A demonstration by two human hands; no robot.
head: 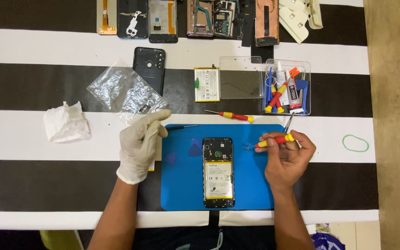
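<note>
- Left hand (140, 147), in a white glove, rests at the left edge of the blue rectangular work mat (255, 190); fingers curled loosely together, tips pointing toward a thin dark-handled tool (182, 126) lying along the mat's top edge; I cannot tell whether they touch it
- Right hand (287, 156), bare, hovers over the right part of the mat; thumb and first fingers pinch a small red-and-yellow-handled screwdriver (276, 140), held nearly level, metal tip pointing left
- The screwdriver tip ends just right of the opened black smartphone (218, 172), apart from it
- The smartphone lies face down at the mat's centre, back cover off, white-and-yellow battery and dark circuit area exposed
- Two blue triangular picks (194, 147) lie on the mat left of the phone
- A second red-and-yellow screwdriver (231, 115) lies on the black-and-white striped table (33, 46) just above the mat
- Clear plastic tool box (286, 88), upper right, holds blue pry tools, more screwdrivers and a tube
- Loose white-and-yellow battery (207, 84) beside a clear lid (240, 78)
- Black phone back cover (149, 67) next to a crinkled clear plastic bag (123, 91)
- Crumpled white tissue (65, 122) far left; green rubber band (355, 143) far right
- Row of stripped phone frames (190, 17) along the far edge
</note>
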